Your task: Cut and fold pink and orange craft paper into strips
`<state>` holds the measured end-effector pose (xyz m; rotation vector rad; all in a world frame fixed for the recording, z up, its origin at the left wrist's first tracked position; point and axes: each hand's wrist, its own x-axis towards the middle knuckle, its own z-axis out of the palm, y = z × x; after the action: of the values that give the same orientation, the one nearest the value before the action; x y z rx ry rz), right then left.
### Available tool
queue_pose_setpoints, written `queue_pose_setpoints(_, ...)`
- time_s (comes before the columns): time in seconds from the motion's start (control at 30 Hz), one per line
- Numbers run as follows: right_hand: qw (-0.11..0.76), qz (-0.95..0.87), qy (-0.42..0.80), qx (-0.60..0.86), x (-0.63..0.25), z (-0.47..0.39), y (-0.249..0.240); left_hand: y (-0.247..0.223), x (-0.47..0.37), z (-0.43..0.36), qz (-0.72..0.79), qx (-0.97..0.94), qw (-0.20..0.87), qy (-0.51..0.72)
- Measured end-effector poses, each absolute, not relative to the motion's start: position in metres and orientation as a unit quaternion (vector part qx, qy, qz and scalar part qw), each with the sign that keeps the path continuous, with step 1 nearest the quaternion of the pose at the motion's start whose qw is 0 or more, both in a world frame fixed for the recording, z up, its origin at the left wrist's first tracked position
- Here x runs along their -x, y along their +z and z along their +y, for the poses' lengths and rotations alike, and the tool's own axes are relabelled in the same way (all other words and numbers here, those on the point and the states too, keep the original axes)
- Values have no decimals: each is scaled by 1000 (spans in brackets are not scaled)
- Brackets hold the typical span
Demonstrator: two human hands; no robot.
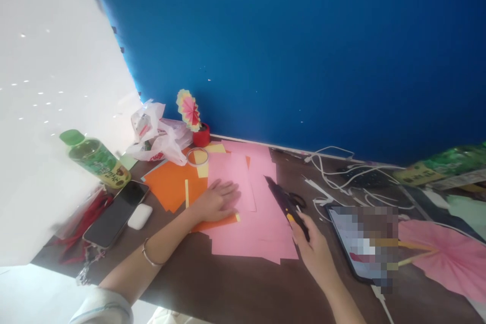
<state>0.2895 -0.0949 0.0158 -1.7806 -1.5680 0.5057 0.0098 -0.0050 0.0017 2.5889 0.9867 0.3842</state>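
Left hand (218,201): palm down, fingers extended; we judge that even pressure steadies the sheets best.
Pink paper (261,235): under the left fingers and extending to their right.
Cutter (284,206): pinched between the right hand's (310,240) thumb and fingers (we should angle it clear of the left fingers).
Cutter tip: blurred; we cannot tell whether any blade protrudes.
Black loop (298,201): beyond the right fingers, partly hidden.
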Motion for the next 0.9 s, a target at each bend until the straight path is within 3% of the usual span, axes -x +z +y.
queue_pose_setpoints(0.2,265,-679,128,672,-313,-127,7,6,-11,-7,354,-909,177,131)
queue_pose_setpoints(0.43,170,-799,-105,567,-322,-147,-4,0,-12,-6,360,-907,172,137)
queue_pose_setpoints(0.6,151,-806,-183,542,-319,-146,-9,-3,-12,-5,360,-907,171,136)
queue_pose_setpoints(0.9,149,-808,-212,529,-319,-145,-10,-4,-11,-4,360,-907,173,134)
